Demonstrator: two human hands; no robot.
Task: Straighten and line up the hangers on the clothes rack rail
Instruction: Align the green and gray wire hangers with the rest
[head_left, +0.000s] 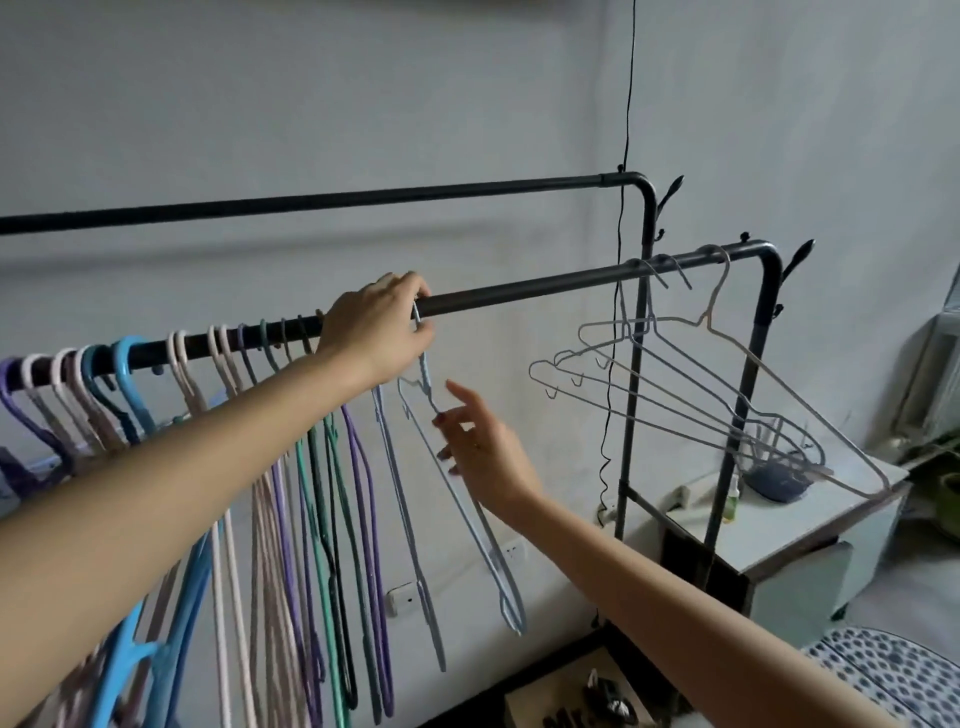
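A black clothes rack rail (519, 288) runs from lower left to upper right. Several coloured hangers (311, 467) hang bunched along its left part. My left hand (376, 332) sits at the rail, fingers closed on the hook of a pale blue wire hanger (467, 519) that hangs slanted below it. My right hand (483, 447) is just beside that hanger's neck, fingers spread, fingertips touching or nearly touching the wire. Three grey wire hangers (701, 384) hang tilted and turned at the rail's right end.
A second, higher black rail (363, 200) runs behind. A white cabinet (810, 551) with a dark bowl-like object and small bottle stands at the right behind the rack's posts. A thin black cable (626, 130) hangs down the wall. A dotted cushion (893, 670) lies at bottom right.
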